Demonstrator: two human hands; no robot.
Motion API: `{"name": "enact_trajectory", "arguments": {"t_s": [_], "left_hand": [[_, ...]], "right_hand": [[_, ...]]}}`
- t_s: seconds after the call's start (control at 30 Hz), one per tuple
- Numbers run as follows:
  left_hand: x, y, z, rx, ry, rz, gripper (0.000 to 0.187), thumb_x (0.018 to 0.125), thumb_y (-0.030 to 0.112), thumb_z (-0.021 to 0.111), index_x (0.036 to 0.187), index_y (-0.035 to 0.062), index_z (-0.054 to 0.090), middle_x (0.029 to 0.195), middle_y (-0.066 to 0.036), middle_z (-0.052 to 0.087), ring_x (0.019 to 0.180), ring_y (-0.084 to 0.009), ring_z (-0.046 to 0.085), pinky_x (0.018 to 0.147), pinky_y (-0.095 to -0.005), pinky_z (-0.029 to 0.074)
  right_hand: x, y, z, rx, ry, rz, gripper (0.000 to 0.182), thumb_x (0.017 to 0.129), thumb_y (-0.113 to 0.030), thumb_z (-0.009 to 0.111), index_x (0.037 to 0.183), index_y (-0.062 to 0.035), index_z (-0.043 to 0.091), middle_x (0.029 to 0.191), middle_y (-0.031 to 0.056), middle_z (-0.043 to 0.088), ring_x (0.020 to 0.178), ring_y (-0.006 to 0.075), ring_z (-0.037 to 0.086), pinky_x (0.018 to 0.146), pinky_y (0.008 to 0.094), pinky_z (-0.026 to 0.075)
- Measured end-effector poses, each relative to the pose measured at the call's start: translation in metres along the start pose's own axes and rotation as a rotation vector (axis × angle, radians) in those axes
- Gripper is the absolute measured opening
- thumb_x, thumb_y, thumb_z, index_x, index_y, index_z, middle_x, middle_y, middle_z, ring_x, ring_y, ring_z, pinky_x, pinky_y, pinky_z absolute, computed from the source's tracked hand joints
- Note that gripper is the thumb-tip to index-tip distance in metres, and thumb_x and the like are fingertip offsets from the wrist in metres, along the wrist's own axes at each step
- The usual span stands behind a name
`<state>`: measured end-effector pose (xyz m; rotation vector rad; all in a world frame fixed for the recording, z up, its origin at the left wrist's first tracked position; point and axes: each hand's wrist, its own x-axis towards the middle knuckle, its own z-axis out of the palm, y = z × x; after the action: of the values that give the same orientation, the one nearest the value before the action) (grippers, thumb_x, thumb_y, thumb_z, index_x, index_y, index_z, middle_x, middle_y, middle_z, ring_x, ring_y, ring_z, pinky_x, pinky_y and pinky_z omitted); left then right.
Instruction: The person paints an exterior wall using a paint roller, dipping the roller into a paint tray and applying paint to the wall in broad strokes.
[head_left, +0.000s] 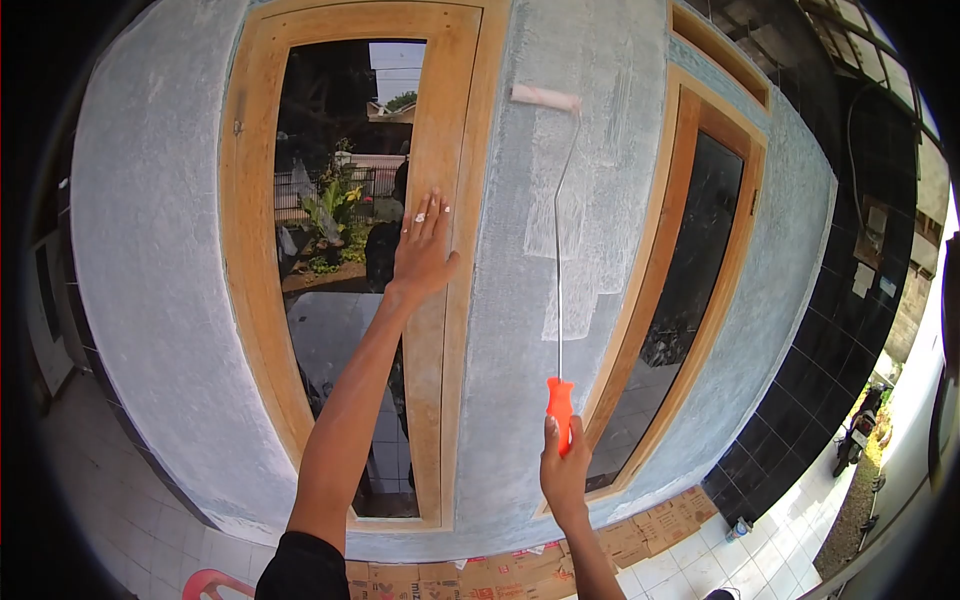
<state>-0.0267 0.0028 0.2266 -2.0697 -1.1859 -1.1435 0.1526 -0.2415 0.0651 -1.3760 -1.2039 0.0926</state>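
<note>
My right hand [566, 475] is wrapped round the orange handle of a paint roller [560, 395]. The roller's long metal rod runs upward, and its pale pinkish sleeve [545, 97] lies against the blue-grey wall [510, 300] between two wooden frames. Whitish wet-looking strokes show on the wall below and beside the sleeve. My left hand [427, 245] rests flat with fingers stretched on the wooden frame [445, 120] of the left glass pane, with white specks on its fingers. It holds nothing.
A second wooden-framed window [690, 250] stands to the right, beside black tiles [800, 380]. Flattened cardboard [640, 535] lies along the wall's foot on white floor tiles. A small can [739, 529] is at lower right, and a red curved object [208, 580] at lower left.
</note>
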Motion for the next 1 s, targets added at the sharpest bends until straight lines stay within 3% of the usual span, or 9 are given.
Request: {"name": "enact_trajectory", "arguments": {"t_s": [0.13,0.3,0.43,0.6,0.7,0.8,1.0], "left_hand": [[0.001,-0.002,0.005,0.011,0.019,0.010,0.081,0.080,0.024,0.058,0.144,0.0016,0.014,0.153,-0.011,0.005,0.142,-0.0234,0.002,0.115,-0.0420,0.007],[0.001,-0.001,0.005,0.033,0.002,0.008,0.078,0.081,0.023,0.056,0.144,0.0017,0.014,0.153,-0.011,0.006,0.142,-0.0228,0.002,0.115,-0.0424,0.008],[0.001,-0.005,0.009,0.068,0.034,0.037,0.075,0.083,0.023,0.053,0.145,0.0027,0.014,0.153,-0.011,0.007,0.142,-0.0224,0.002,0.115,-0.0417,0.008],[0.001,-0.013,0.014,0.114,0.034,0.067,0.074,0.083,0.023,0.051,0.145,0.0041,0.014,0.153,-0.011,0.007,0.142,-0.0225,0.003,0.115,-0.0407,0.009],[-0.005,-0.011,0.019,0.116,0.042,0.077,0.075,0.084,0.024,0.051,0.145,0.0050,0.013,0.153,-0.010,0.008,0.142,-0.0225,0.004,0.115,-0.0407,0.009],[-0.009,-0.013,0.024,0.125,0.047,0.076,0.075,0.084,0.025,0.051,0.145,0.0056,0.013,0.153,-0.009,0.008,0.142,-0.0227,0.004,0.115,-0.0410,0.009],[-0.025,-0.017,0.034,0.137,0.075,0.102,0.076,0.084,0.026,0.053,0.145,0.0058,0.014,0.153,-0.009,0.008,0.141,-0.0231,0.004,0.115,-0.0414,0.011]], "right_hand": [[-0.077,0.055,0.010,0.061,-0.021,0.044,0.025,0.094,-0.024,0.051,0.088,0.0003,0.046,0.059,0.0179,0.051,0.050,0.0308,0.051,0.048,0.0399,0.038],[-0.179,0.143,0.027,0.069,-0.159,0.323,0.022,0.092,-0.022,0.054,0.091,-0.0015,0.047,0.063,0.0189,0.053,0.054,0.0321,0.054,0.050,0.0389,0.039],[-0.230,0.187,0.028,0.045,-0.170,0.333,0.023,0.091,-0.024,0.055,0.092,-0.0018,0.047,0.066,0.0193,0.055,0.057,0.0327,0.055,0.052,0.0398,0.040],[-0.173,0.150,0.028,0.090,-0.141,0.309,0.024,0.093,-0.025,0.052,0.092,-0.0017,0.047,0.065,0.0196,0.055,0.058,0.0351,0.058,0.050,0.0407,0.039],[-0.101,0.094,0.023,0.106,-0.112,0.259,0.024,0.094,-0.025,0.051,0.092,-0.0013,0.046,0.060,0.0182,0.051,0.051,0.0364,0.052,0.048,0.0399,0.037],[-0.078,0.087,0.026,0.137,-0.089,0.232,0.024,0.094,-0.025,0.050,0.091,-0.0015,0.045,0.058,0.0173,0.049,0.049,0.0360,0.049,0.047,0.0398,0.036],[-0.167,0.171,0.031,0.097,-0.137,0.236,0.025,0.093,-0.024,0.050,0.092,0.0007,0.046,0.063,0.0196,0.052,0.055,0.0357,0.053,0.049,0.0405,0.036]]}}
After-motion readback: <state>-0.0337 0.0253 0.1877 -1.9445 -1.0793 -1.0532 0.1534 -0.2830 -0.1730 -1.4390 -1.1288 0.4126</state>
